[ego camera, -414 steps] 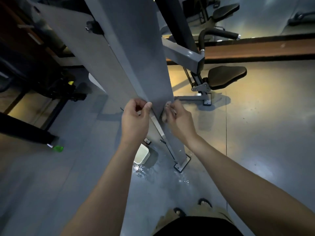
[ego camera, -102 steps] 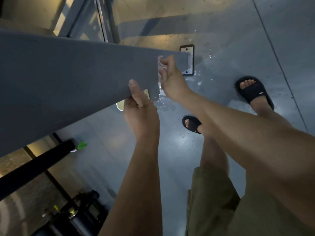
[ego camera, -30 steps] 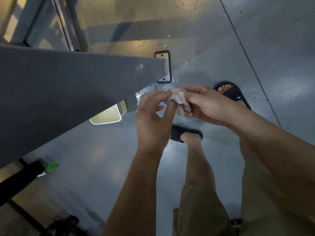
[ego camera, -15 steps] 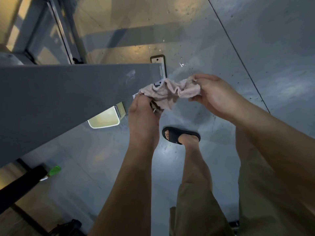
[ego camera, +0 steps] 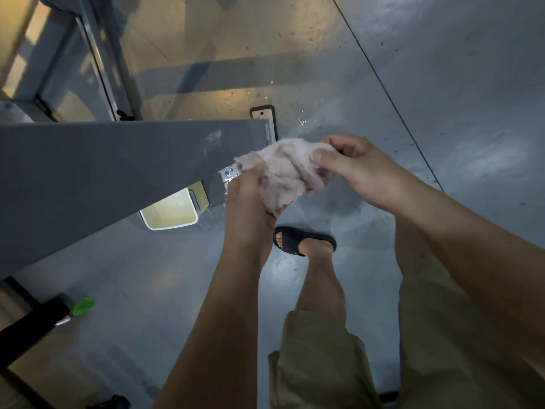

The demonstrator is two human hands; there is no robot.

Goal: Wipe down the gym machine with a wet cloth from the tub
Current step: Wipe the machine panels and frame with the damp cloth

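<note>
A pale pink wet cloth hangs bunched between both hands, just off the lower end of the machine's grey upright. My left hand grips the cloth from below, its fingers buried in the folds. My right hand pinches the cloth's upper right edge with thumb and fingers. A wet smear shows on the upright near its end. The white tub of water stands on the floor, partly hidden behind the upright.
The machine's bolted foot plate sits on the wet grey floor past the cloth. My sandalled foot stands below the hands. A black bar with a green tag crosses the lower left.
The cloth came off the upright and into both hands. Stretched between them half a second ago, it is now gathered closer, with my left hand under it.
</note>
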